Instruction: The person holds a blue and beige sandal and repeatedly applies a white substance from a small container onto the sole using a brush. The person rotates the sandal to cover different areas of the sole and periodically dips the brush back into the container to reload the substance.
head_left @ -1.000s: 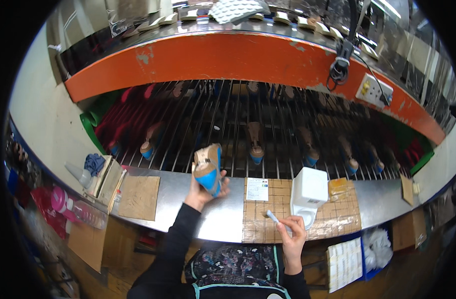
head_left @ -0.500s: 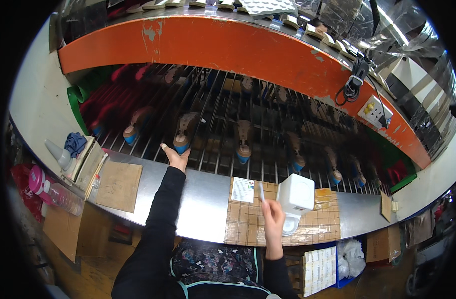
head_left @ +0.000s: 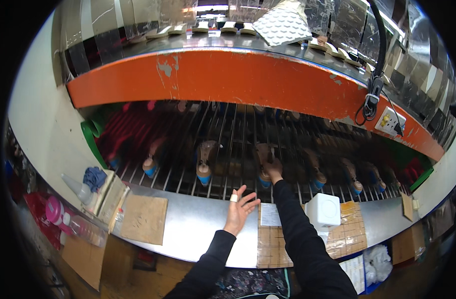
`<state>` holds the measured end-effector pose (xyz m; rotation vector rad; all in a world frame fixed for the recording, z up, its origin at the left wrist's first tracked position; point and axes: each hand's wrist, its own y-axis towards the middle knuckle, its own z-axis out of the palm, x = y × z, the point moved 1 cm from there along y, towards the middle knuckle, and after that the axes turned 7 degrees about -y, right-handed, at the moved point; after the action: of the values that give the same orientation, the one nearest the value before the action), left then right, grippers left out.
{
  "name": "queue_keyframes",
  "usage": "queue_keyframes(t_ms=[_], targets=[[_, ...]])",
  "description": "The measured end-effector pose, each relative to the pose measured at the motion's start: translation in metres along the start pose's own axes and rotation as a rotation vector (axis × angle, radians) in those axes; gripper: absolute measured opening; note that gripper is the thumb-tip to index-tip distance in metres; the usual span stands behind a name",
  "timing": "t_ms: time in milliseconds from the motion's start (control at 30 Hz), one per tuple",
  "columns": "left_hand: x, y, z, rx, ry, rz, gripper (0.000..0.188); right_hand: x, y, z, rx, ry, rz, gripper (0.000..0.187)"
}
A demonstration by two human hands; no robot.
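My left hand (head_left: pixel 239 212) is open and holds nothing, its fingers spread above the metal ledge, with a pale wrap on one finger. My right hand (head_left: pixel 273 171) reaches over a brown shoe (head_left: pixel 263 182) with a blue near end, lying on a rack of dark metal rods. Its fingers are closed near the shoe's upper part; what they hold is hidden by shadow. Left of it lies another brown-and-blue shoe (head_left: pixel 204 172). A white square container (head_left: pixel 323 211) stands to the right of my right forearm.
Several more shoes, such as one on the right (head_left: pixel 356 187), lie along the rods. An orange beam (head_left: pixel 228 74) spans above them. Cardboard (head_left: pixel 144 219) and a taped brown mat (head_left: pixel 347 234) cover parts of the ledge. A pink-lidded bottle (head_left: pixel 83 229) stands left.
My left hand has let go of a shoe and drawn back, opening. My right hand, earlier pinching a thin white stick beside the container, has reached forward to a shoe. The view has shifted.
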<state>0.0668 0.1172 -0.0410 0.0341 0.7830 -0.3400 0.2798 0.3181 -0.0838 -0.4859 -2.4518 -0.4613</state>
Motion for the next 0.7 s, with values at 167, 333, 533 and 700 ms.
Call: queue_keyframes(t_ms=[167,333,533,700], targets=[[0.003,0.007,-0.002,0.022,-0.098,-0.053,0.075,0.01,-0.018,-0.013,0.057,0.015,0.021,0.082],[0.009,0.012,-0.007,0.039,-0.178,-0.055,0.078,0.035,-0.052,-0.046,0.177,-0.314,-0.175,0.089],[0.003,0.015,-0.013,-0.105,0.023,0.002,0.088,0.044,-0.096,-0.156,0.247,0.163,-0.001,0.076],[0.01,-0.038,0.001,0.374,-0.125,-0.166,0.096,0.023,-0.217,-0.23,0.459,0.716,-0.12,0.044]])
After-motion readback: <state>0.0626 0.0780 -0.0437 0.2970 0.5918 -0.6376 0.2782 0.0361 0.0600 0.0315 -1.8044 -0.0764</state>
